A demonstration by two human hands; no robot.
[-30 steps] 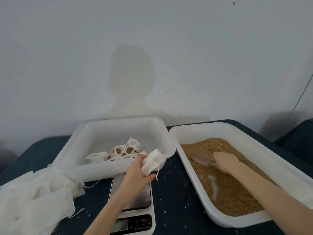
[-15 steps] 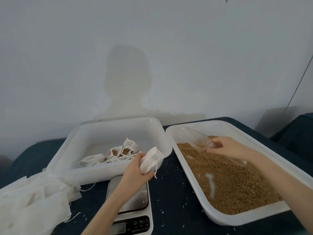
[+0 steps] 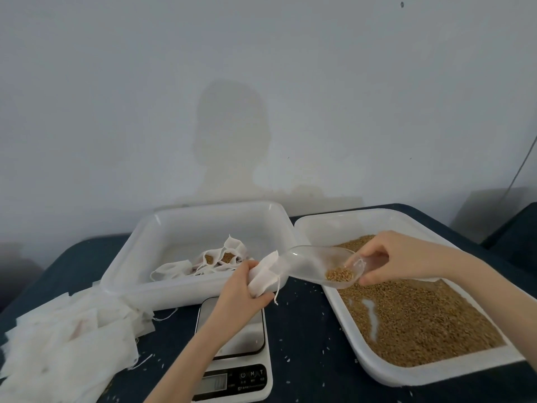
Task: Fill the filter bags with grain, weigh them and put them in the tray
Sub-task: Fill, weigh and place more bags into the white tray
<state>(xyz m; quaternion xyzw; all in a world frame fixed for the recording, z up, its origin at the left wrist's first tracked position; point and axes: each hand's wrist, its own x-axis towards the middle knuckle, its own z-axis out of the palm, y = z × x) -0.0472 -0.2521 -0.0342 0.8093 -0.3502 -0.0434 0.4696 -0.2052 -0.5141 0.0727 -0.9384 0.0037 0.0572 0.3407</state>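
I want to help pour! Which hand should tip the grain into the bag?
Right hand: it holds the scoop with grain, its tip at the bag the left hand grips.

Scale (image 3: 232,359) buttons: I can make out a power symbol, then what looks like "M" and "T" in white on the black front panel.
Small print under those buttons: too small for me to read.
Scale display: pale and blank-looking; I can read no digits on it.
Print under the display: a short white line, illegible.
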